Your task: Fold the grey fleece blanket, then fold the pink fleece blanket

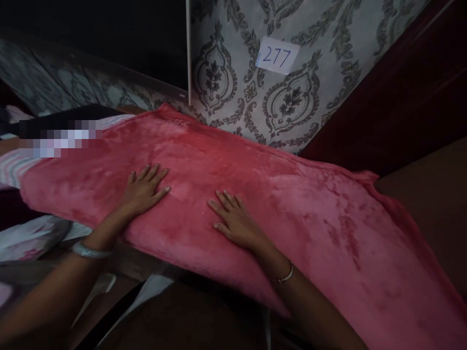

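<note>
A pink-red plush blanket (204, 228) lies spread over a long raised surface and hangs down towards the lower right. Flat on it, left of the middle, rests my left hand (144, 192), its fingers apart and nothing in it. My right hand (235, 221) lies palm down on the same blanket a little to the right, fingers spread and also holding nothing. A wide bangle circles my left wrist and a thin one my right. The surface under the blanket is mostly hidden.
Behind the blanket stands a patterned wall (241, 87) with a paper card (278, 55) marked 277. A large dark screen (109, 43) is at the upper left. Striped cloth (16, 167) shows at the blanket's left end. A dark red panel (386, 92) slants at the right.
</note>
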Motion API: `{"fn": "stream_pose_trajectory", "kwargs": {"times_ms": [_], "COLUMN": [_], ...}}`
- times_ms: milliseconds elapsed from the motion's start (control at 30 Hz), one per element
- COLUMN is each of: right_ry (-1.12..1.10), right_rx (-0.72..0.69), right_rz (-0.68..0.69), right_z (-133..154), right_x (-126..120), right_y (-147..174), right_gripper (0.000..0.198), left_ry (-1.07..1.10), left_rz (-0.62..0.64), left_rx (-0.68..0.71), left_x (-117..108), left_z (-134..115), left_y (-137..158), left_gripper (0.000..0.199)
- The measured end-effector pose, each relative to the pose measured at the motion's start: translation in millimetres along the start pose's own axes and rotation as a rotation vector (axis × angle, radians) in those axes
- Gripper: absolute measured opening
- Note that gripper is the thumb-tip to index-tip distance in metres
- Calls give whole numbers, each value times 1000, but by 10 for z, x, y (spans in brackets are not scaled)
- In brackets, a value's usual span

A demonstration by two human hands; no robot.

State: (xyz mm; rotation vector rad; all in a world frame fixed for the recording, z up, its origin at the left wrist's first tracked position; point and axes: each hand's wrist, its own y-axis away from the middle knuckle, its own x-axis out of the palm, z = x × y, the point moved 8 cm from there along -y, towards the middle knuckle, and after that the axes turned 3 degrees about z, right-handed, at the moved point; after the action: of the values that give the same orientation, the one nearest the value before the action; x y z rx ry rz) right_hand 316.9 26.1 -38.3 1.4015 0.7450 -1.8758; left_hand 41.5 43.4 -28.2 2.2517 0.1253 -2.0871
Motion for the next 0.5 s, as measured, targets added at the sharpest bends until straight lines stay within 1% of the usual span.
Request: {"fn": "stream_pose_trajectory", "kwargs": {"times_ms": [100, 200, 267, 333, 433, 500], "right_ry": [-36, -102, -137, -148, -126, -90], "right_rx": [-55, -35, -17, -11, -12, -4], "right_rz": [16, 2, -37, -92, -173, -206], "right_z": [99, 129, 146, 180, 252, 303], "right_x": [-6, -19, -33, -48, -81, -115], "right_y": [2, -67, -142, -218, -302, -331], "right_gripper": [60, 60, 56, 47, 27, 20], "left_ry": [1, 10, 14, 18, 30, 31], "left_rz": [-7, -6, -4, -7, -21, -25], "left_rx": [-2, -3, -3, -2, 13, 17], "left_x": [-19, -31, -36, -38, -37, -31], "left_z": [-23, -43, -47, -42, -36, -30], "left_y": [0, 8, 14, 17, 12, 5], "left_gripper": [70, 69, 69, 69, 69, 68]}}
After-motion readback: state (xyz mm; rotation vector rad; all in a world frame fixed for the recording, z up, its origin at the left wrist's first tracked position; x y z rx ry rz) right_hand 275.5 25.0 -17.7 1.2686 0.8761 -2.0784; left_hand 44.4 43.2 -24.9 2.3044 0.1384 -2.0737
